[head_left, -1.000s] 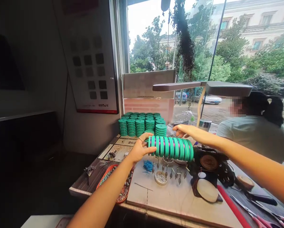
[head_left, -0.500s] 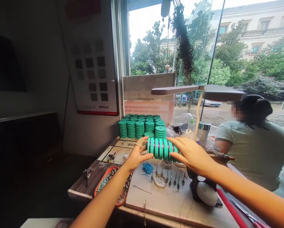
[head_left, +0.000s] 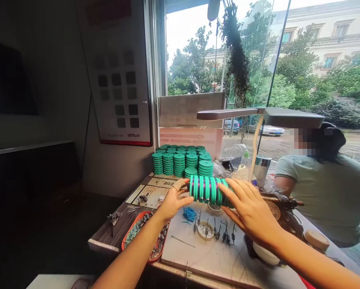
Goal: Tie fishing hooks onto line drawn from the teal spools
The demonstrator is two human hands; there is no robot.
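Observation:
A sideways stack of green line spools (head_left: 206, 189), dark purple showing between the discs, is held above the worktable. My left hand (head_left: 176, 200) grips its left end between thumb and fingers. Around the right end my right hand (head_left: 248, 202) is closed, fingers over the top and thumb below. Beyond my hands stand several upright stacks of matching green spools (head_left: 179, 160). Below are a small dish of white beads (head_left: 205, 230), a heap of blue pieces (head_left: 189, 214) and a row of small dark weights (head_left: 226, 236).
An orange tray (head_left: 123, 241) of small parts lies at the left table edge. The lamp (head_left: 291, 118) overhangs the right side, near a metal cup (head_left: 262, 168). A dark machine (head_left: 285, 200) is beyond my right hand. Another person (head_left: 324, 188) sits at the right.
The view has shifted slightly, moving the scene a little rightward. My right hand has slid outward along the stack's right end and its fingers have turned. My left hand keeps its grip.

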